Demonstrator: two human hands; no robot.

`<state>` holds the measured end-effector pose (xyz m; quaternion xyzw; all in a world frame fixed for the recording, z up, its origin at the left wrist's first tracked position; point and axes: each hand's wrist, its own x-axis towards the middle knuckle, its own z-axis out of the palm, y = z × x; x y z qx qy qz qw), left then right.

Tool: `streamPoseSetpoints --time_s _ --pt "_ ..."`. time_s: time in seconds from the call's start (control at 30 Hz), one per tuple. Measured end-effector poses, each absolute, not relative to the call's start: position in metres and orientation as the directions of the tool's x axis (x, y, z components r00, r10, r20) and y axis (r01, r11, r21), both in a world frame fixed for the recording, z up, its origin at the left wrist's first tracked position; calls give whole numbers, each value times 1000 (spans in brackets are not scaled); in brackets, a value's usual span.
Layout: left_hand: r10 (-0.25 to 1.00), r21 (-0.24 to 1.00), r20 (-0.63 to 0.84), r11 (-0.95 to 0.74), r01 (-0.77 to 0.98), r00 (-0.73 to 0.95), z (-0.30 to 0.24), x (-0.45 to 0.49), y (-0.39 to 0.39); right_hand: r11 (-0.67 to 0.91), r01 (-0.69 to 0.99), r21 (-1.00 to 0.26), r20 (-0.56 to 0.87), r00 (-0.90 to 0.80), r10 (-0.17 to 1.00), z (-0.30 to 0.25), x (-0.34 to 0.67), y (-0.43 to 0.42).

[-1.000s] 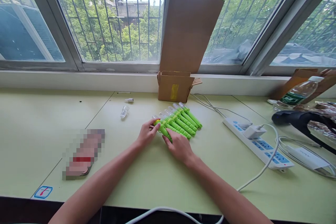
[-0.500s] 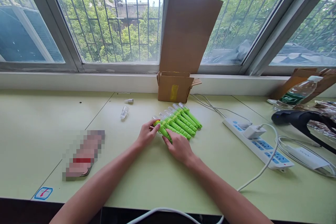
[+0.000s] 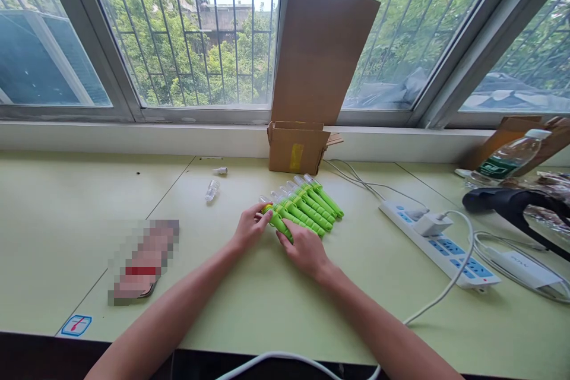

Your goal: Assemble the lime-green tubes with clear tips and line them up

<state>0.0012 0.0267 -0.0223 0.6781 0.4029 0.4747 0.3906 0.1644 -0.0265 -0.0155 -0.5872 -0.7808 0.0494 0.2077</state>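
Several bright green plastic tubes (image 3: pixel 307 211) with ribbed bodies and clear tips lie side by side in a slanted row on the table. My left hand (image 3: pixel 250 225) closes its fingers on the upper end of the leftmost green tube (image 3: pixel 279 222), beside a small yellow part. The lower end of that same tube is gripped by my right hand (image 3: pixel 305 248), its thumb along the tube. Part of the tube is hidden by my fingers. Left of the row are a clear plastic piece (image 3: pixel 212 191) and a smaller whitish piece (image 3: pixel 220 171), both lying loose.
A cardboard box (image 3: pixel 296 151) with a tall raised flap stands against the window sill. On the right are a white power strip (image 3: pixel 439 244) with cables, a black curved object (image 3: pixel 503 199) and a water bottle (image 3: pixel 512 157). A blurred-out phone-like object (image 3: pixel 145 261) lies left.
Both hands keep their hold on the leftmost green tube with almost no motion. The whole view has shifted very slightly.
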Motion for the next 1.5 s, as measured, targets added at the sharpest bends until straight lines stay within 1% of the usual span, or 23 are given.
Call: streamPoseSetpoints --time_s 0.3,1.03,1.5 --pt "914 908 336 -379 179 229 -21 2 27 290 910 -295 251 -219 943 -13 164 -27" --pt "914 909 326 -373 186 240 -21 2 27 293 907 -302 245 -223 944 -12 165 -28" --pt "907 899 352 -396 185 233 -21 2 26 313 901 -301 256 -239 936 -11 164 -28"
